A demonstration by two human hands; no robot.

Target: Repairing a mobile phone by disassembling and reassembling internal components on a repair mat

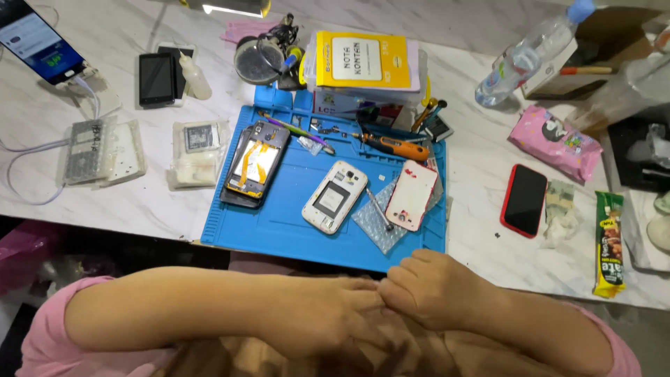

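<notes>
Both hands meet low in the view, just below the near edge of the blue repair mat [279, 230]. Left hand [328, 314] is curled into a loose fist, fingers folded in, and its fingertips touch the right hand [429, 290], which is also closed with knuckles up; whether anything small is pinched between them cannot be told. Pink sleeves cover both upper arms.

On the mat, nearest the hands, a white phone body [335, 197] lies back-up with its cover off and its battery bay open. Just right of it a strip of bubble wrap [377, 227] carries a thin metal tool [379, 211] and a white back cover [412, 195] with red spots. At the mat's left part sits a dark opened phone [255, 164] with a yellow flex strip across it. Near the mat's far edge lies an orange-handled screwdriver [394, 146], and beyond that edge a yellow box [361, 59] rests on other packs.

Right of the mat, on the marble surface [474, 209], a red-cased phone [523, 200] lies screen-up, with a pink packet [555, 143] beyond it and a clear water bottle [530, 52] farther off. A green snack bar [609, 244] lies well right of the mat. Left of the mat are two clear bags of parts [199, 153] and a small black phone [156, 79].
</notes>
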